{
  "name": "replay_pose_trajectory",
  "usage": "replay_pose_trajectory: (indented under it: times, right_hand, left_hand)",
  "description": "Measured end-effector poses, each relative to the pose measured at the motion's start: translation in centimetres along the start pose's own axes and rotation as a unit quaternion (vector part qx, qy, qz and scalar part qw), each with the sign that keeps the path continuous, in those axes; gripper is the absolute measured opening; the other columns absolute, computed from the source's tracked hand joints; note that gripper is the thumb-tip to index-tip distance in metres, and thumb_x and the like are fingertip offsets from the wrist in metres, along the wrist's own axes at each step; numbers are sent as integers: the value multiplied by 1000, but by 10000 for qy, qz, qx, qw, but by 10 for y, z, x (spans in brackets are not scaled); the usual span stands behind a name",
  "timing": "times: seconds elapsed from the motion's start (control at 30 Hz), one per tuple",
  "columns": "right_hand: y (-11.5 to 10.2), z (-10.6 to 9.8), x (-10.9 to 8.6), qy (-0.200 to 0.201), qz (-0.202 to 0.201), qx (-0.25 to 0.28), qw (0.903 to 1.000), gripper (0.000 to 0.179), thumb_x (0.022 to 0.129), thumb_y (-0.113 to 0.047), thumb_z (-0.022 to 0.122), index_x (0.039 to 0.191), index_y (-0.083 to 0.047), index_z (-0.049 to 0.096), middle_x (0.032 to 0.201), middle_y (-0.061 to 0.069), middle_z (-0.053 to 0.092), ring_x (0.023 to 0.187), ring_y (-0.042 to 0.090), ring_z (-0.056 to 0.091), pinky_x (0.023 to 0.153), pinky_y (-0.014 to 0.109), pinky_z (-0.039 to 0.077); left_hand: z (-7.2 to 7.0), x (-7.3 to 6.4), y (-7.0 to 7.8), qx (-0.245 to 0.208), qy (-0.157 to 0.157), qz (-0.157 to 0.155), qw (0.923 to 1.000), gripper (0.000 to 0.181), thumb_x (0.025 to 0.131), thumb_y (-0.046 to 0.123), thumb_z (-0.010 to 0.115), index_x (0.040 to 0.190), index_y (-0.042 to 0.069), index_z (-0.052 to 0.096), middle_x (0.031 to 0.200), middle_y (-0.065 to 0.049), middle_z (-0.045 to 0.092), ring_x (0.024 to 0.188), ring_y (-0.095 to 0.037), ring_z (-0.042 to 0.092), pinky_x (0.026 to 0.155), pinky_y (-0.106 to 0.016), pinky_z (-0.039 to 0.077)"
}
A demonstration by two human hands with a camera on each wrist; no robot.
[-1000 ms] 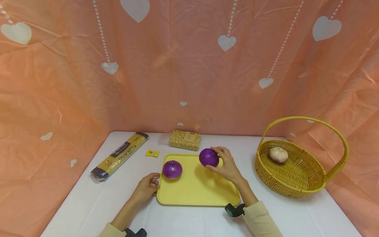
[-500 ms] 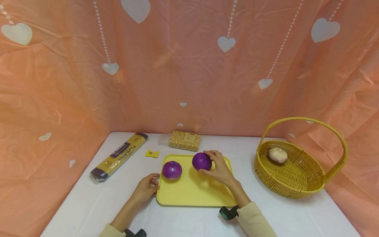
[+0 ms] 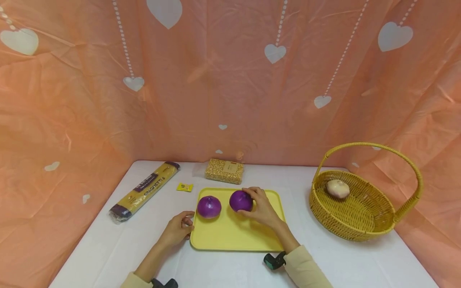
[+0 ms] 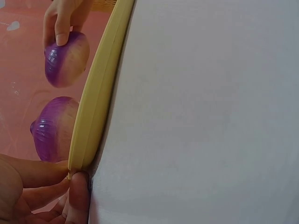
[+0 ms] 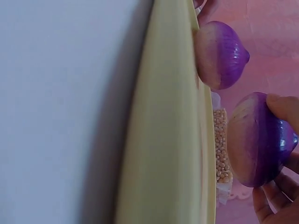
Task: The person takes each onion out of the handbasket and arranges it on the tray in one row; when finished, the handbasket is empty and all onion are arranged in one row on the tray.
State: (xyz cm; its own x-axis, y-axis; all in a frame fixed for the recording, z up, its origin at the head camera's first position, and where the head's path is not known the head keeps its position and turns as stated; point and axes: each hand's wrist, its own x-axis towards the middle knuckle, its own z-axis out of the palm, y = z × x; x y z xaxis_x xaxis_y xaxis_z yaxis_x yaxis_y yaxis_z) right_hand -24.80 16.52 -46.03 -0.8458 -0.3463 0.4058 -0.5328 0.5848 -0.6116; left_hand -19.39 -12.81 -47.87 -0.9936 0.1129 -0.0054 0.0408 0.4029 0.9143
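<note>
My right hand [image 3: 263, 209] grips a purple onion [image 3: 240, 201] over the middle of the yellow tray [image 3: 234, 236]. In the right wrist view, the thumb and fingers reach round the purple top of this onion [image 5: 257, 140], and its pale side faces the tray. A second purple onion [image 3: 209, 207] sits at the tray's left end. My left hand [image 3: 176, 229] pinches the tray's left edge. The left wrist view has its thumb and fingers on both sides of the tray rim [image 4: 96, 107].
A wicker basket [image 3: 342, 224] with a tall handle stands at the right, a pale bulb [image 3: 338, 189] inside it. Behind the tray lie a bag of yellow kernels [image 3: 219, 170] and a small yellow packet [image 3: 185, 187]. A spaghetti pack [image 3: 145, 192] lies on the left.
My right hand has moved left and lower with the onion, bringing it nearer the second onion. The left hand has stayed at the tray's edge.
</note>
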Motion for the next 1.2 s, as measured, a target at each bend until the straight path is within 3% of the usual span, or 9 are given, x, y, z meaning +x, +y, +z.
replay_pose_trajectory:
  times: [0.3,0.7,1.2]
  right_hand:
    - [0,8,-3,-54,-156,-112,9998,70,68,-27,83,126,0,55,117,14,49,110,27,45,88,41,50]
    - [0,11,-5,-269,62,-43,9996,70,68,-27,83,127,-1,54,120,14,47,115,30,42,94,48,45]
    - [2,12,-5,-366,73,-130,9992,72,68,-30,82,127,-2,54,119,15,46,114,30,42,93,47,45]
  left_hand:
    - [1,0,-2,12,27,-66,10000,42,78,-12,59,119,-9,53,80,-8,55,58,-14,52,48,-24,52]
    - [1,0,0,-32,27,-112,9999,42,78,-12,59,120,-9,53,81,-8,54,59,-16,52,48,-25,52]
    - [1,2,-2,20,7,-113,9999,42,79,-11,59,120,-8,53,81,-8,55,59,-16,53,49,-26,53]
